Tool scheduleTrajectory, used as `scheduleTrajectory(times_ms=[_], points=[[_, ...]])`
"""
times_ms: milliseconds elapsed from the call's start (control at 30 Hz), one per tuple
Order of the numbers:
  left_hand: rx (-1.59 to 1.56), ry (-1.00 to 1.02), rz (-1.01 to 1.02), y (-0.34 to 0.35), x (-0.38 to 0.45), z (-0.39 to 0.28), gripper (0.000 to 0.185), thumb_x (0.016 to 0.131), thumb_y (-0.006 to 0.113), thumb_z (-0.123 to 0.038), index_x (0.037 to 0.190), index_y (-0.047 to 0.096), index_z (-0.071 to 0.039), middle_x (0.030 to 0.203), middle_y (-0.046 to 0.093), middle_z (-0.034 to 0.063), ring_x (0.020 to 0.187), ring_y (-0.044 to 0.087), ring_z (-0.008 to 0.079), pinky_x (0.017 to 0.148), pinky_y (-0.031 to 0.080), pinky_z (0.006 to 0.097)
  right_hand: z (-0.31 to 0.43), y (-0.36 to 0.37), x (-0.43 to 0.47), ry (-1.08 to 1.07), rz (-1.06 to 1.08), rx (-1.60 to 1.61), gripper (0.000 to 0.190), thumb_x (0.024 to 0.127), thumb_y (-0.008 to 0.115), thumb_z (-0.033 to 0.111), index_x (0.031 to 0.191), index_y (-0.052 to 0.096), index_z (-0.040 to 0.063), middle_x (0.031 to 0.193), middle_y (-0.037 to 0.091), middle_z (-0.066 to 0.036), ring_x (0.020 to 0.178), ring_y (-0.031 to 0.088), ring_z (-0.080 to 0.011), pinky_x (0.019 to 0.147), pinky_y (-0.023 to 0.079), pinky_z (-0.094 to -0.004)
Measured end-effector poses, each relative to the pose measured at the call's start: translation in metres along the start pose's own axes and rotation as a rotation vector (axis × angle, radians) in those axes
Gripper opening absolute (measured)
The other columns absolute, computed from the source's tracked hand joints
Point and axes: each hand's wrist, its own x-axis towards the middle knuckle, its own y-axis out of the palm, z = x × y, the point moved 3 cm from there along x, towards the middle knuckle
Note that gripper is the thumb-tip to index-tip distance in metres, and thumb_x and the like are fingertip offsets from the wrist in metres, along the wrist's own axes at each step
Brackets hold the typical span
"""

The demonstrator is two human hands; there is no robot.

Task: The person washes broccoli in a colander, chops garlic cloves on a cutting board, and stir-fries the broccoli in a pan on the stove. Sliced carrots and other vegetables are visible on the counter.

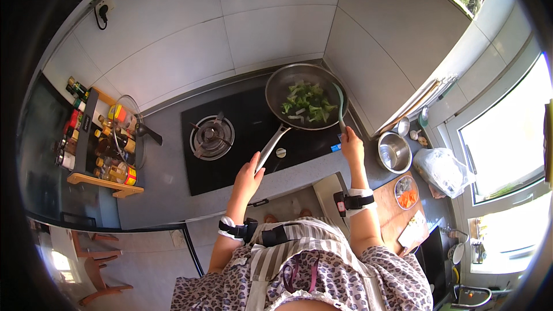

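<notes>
A steel frying pan [277, 103] sits over the right side of the black gas hob [224, 172], holding chopped green leafy vegetables [309, 99] with a few pale pieces. Its long metal handle runs toward me, and my left hand [249, 178] is closed around the handle's end. My right hand [352, 144] grips a pale green spatula [340, 103], whose head reaches into the pan along its right side. The burner under the pan is hidden; the left burner [211, 137] is bare. A round control knob [281, 153] lies between my hands.
Bottles fill a spice rack [82, 138] at left, with a glass lid [116, 138] beside it. On the right are a steel pot [394, 152], a plastic bag [443, 172], and a cutting board [389, 220] bearing a bowl of orange and grey pieces [406, 192] and a white-bladed cleaver or similar item.
</notes>
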Motion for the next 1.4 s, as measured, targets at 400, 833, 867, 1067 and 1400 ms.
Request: scheduleTrajectory(times_ms=[400,833,867,1067,1400], points=[[0.045,-0.214,0.069,-0.005,0.001,-0.019,0.058,0.088,0.064,-0.014,0.141,0.043,-0.018,0.099,0.063,0.0189,0.091,0.063,0.0344,0.079,0.050,0.0408,0.052,0.015,-0.002,0.254,0.506,0.876,0.043,0.091,0.062,0.020,0.131,0.055,0.005,0.070,0.062,-0.002,0.044,0.044,-0.0059,0.039,0.034,-0.0241],[0.083,-0.191,-0.061,0.000,-0.005,-0.015,0.060,0.085,0.068,-0.022,0.140,0.045,-0.026,0.086,0.061,0.0152,0.078,0.062,0.0323,0.070,0.051,0.0418,0.033,0.012,0.004,0.262,0.550,0.546,0.041,0.092,0.061,0.022,0.131,0.057,0.011,0.066,0.058,-0.001,0.042,0.041,-0.0064,0.035,0.030,-0.0241],[0.087,-0.192,-0.061,0.000,-0.005,-0.015,0.060,0.085,0.069,-0.021,0.140,0.046,-0.026,0.086,0.061,0.0151,0.078,0.062,0.0323,0.070,0.051,0.0418,0.028,0.012,0.010,0.251,0.521,0.513,0.042,0.092,0.061,0.022,0.132,0.056,0.011,0.065,0.057,-0.001,0.042,0.042,-0.0067,0.036,0.031,-0.0245],[0.120,-0.212,-0.103,0.001,-0.005,-0.019,0.063,0.082,0.070,-0.015,0.139,0.047,-0.027,0.089,0.059,0.0153,0.082,0.061,0.0332,0.073,0.050,0.0413,-0.005,0.000,0.038,-0.109,0.164,0.262,0.040,0.088,0.063,0.022,0.123,0.061,0.003,0.096,0.070,-0.020,0.087,0.069,-0.0271,0.075,0.052,-0.0352],[0.105,-0.218,-0.096,0.001,-0.005,-0.018,0.061,0.084,0.069,-0.016,0.139,0.047,-0.027,0.083,0.058,0.0149,0.078,0.061,0.0332,0.070,0.051,0.0422,0.000,-0.010,0.083,-0.132,0.193,0.050,0.042,0.087,0.063,0.022,0.125,0.060,0.006,0.105,0.068,-0.020,0.098,0.066,-0.0331,0.084,0.051,-0.0381]])
